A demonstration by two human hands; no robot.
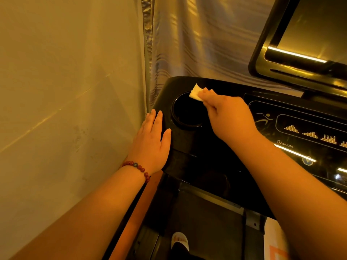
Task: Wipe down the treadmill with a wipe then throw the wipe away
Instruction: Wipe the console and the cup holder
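At the cup holder's (187, 114) one-o'clock rim, the right hand (231, 117) pinches the folded wipe (195, 93), which juts past its fingertips onto the treadmill console (197, 147). The left hand (152, 143) rests flat at eight o'clock. The panel (300, 132) reads "INCLINE".

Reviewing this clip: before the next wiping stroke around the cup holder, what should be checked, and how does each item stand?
1. Wipe held by the right hand: ok, pinched in its fingers.
2. Wipe at the cup holder's far rim: ok.
3. Left hand out of the wiping path: ok, resting flat on the console's left edge.
4. Control panel already wiped: cannot tell.
5. Somewhere to throw the wipe away in view: not ok, none visible.
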